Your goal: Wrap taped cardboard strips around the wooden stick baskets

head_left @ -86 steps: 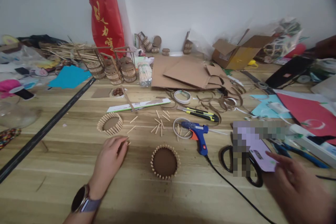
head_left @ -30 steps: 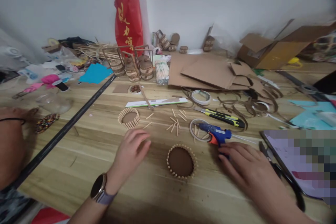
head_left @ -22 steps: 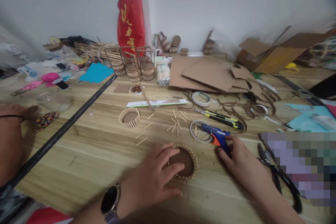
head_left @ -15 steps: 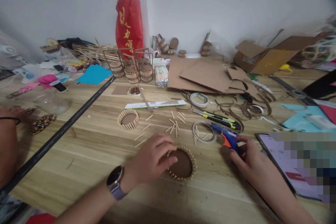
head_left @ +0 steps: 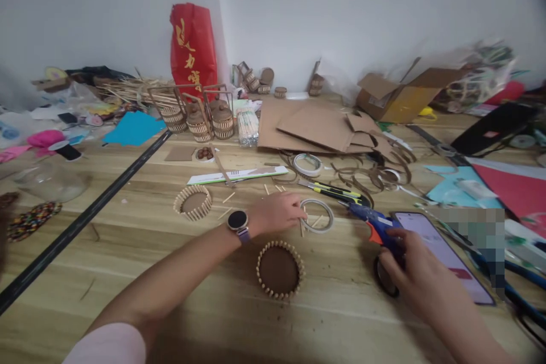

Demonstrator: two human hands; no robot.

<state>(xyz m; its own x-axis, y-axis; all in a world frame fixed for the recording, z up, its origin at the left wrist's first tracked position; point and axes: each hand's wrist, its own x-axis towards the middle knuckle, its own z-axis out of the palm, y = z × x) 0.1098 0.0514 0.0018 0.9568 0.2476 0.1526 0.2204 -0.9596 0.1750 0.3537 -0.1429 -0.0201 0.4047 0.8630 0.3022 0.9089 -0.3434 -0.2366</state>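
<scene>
My left hand reaches over the table with its fingers curled together at the left edge of a ring-shaped roll of tape. Whether the fingertips hold the roll or a stick beside it is hidden. My right hand is wrapped round a blue hot glue gun with an orange trigger, its nozzle pointing left. In front of me stands a round brown base with a ring of short upright sticks, touched by neither hand. Farther left is a similar stick-walled ring. Loose sticks lie around my left hand.
Utility knives, a white roll and brown strips lie beyond the tape. Cardboard sheets and small lidded baskets stand behind. A phone lies by my right hand; a glass jar stands left.
My left hand has moved away from the stick-walled base, forward and right to the tape roll. My right hand still holds the glue gun. The view has shifted to the right.
</scene>
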